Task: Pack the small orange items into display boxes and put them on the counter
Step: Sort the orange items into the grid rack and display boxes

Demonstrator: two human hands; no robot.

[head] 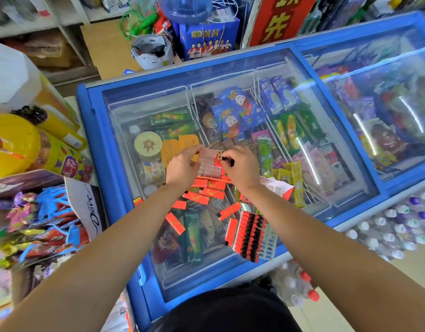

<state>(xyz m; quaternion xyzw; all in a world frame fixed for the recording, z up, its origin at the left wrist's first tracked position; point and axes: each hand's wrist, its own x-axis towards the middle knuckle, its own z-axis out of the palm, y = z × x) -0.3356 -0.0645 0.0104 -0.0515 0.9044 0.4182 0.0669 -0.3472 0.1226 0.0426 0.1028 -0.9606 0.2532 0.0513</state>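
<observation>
Two hands work above the glass freezer lid (326, 164). The left hand (182, 167) grips a clear display box (207, 164) by its left edge, fingers (197, 149) curled around it. The right hand (242, 166) pinches one small orange item (218, 159) at the box's upper right corner, with the black end protruding rightward. Probable risks: an item skewed against its slot may jam or drop, and the box, held in the air by one edge, could tip. Loose orange items (206, 197) may slide on the smooth glass. A filled box (251, 236) lies nearer the person.
</observation>
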